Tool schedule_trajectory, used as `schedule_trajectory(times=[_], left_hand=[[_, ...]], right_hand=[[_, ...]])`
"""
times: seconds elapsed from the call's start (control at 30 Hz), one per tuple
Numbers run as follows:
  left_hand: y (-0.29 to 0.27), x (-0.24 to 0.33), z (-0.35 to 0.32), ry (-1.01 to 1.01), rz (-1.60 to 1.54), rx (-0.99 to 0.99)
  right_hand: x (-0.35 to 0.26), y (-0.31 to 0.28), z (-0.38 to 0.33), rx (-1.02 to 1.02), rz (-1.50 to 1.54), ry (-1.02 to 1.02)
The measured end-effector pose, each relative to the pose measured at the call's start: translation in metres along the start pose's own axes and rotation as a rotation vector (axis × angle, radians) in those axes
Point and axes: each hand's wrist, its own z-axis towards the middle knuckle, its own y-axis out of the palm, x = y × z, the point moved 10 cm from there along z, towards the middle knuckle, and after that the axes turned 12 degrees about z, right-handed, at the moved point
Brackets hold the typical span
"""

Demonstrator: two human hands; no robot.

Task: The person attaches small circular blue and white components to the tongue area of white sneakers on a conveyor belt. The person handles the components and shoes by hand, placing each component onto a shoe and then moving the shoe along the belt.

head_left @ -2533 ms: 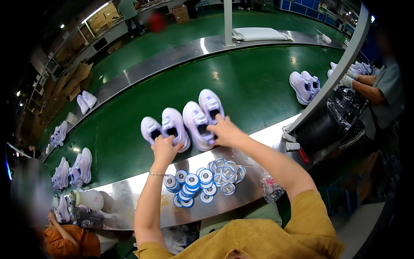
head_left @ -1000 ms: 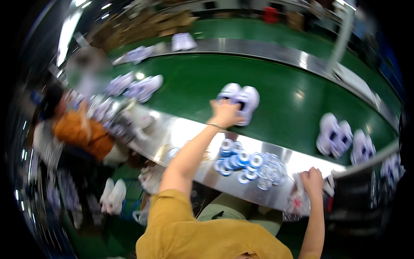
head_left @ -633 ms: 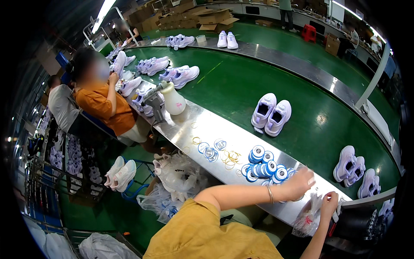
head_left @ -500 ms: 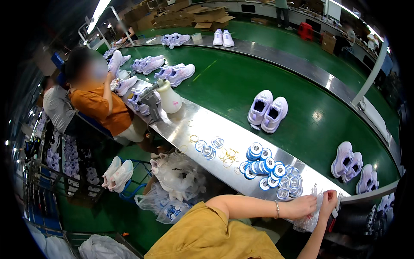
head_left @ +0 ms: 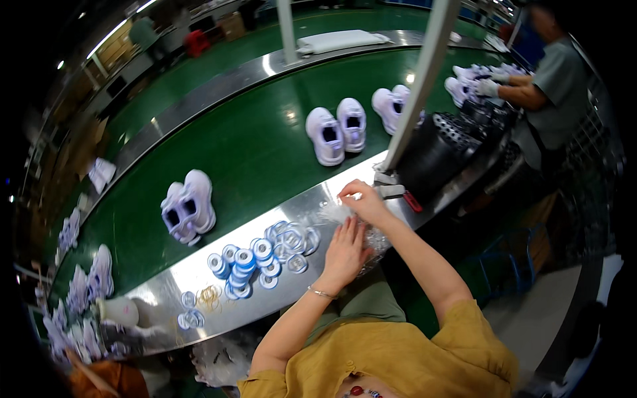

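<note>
My left hand (head_left: 346,251), with a bracelet at the wrist, rests with its fingers stretched out on crinkled clear plastic (head_left: 377,245) at the near edge of the metal bench. Just beyond it, my right hand (head_left: 369,204) is raised, thumb and fingertips pinched together. Whatever sits in that pinch is too small to make out; more clear plastic (head_left: 334,212) lies under it. Left of my hands are several clear round pieces with blue rims (head_left: 290,237), then stacks of blue-and-white round discs (head_left: 244,260).
Yellowish rubber bands (head_left: 211,298) and a spray bottle (head_left: 119,311) are farther left. Pairs of white-lilac sneakers (head_left: 189,209) stand on the green belt (head_left: 259,142). A post (head_left: 419,83) rises past a red-handled tool (head_left: 412,201). A co-worker (head_left: 557,86) handles shoes at the right.
The view has swung to the right. My left hand has gone from pinching the plastic to lying flat on it, and my right hand stays pinched.
</note>
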Motion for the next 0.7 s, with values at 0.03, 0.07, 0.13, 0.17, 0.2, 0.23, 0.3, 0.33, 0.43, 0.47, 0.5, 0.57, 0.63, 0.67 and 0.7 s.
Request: schedule_trajectory(times=[0.03,0.07,0.13,0.17,0.2,0.23,0.3,0.33,0.43,0.47,0.5,0.57,0.63,0.67,0.7], left_hand=[[0.005,0.003,0.000,0.021,-0.008,-0.014],[0.008,0.005,-0.001,0.036,-0.019,-0.028],[0.008,0.003,-0.005,0.036,-0.027,-0.036],[0.007,0.001,-0.007,0.022,-0.034,-0.039],[0.007,0.004,-0.006,0.022,-0.047,-0.041],[0.007,0.006,-0.005,0.023,-0.060,-0.042],[0.008,0.008,-0.001,0.042,-0.049,-0.024],[0.008,0.009,0.003,0.062,-0.034,-0.030],[0.007,0.005,0.007,0.067,-0.024,-0.032],[0.007,0.005,0.007,0.065,-0.029,-0.030],[0.004,0.005,0.008,0.055,-0.032,-0.031],[-0.021,0.010,0.008,0.056,-0.014,0.042],[-0.043,0.004,-0.003,0.041,0.027,0.105],[-0.056,-0.006,-0.013,0.008,-0.057,0.181],[-0.064,-0.018,-0.022,-0.041,-0.066,0.212]], right_hand=[[-0.006,0.005,-0.004,-0.048,-0.088,-0.157],[-0.003,-0.002,-0.003,0.018,-0.116,-0.177],[0.008,-0.019,0.008,0.149,0.101,0.065],[0.001,-0.029,0.014,0.240,0.270,0.207],[0.001,-0.037,0.020,0.302,0.382,0.175],[0.002,-0.045,0.024,0.362,0.493,0.139],[-0.007,-0.022,0.027,0.203,0.518,0.130],[-0.016,-0.012,0.027,0.184,0.627,0.078],[-0.057,-0.017,0.027,0.137,0.727,-0.009],[-0.074,-0.022,0.026,0.130,0.719,-0.027],[-0.082,-0.028,0.023,0.136,0.666,0.018],[-0.094,-0.043,0.014,0.143,0.559,0.108],[-0.098,-0.054,0.004,0.220,0.456,0.012],[-0.085,-0.058,-0.004,0.241,0.419,0.034],[-0.068,-0.055,-0.015,0.250,0.395,0.072]])
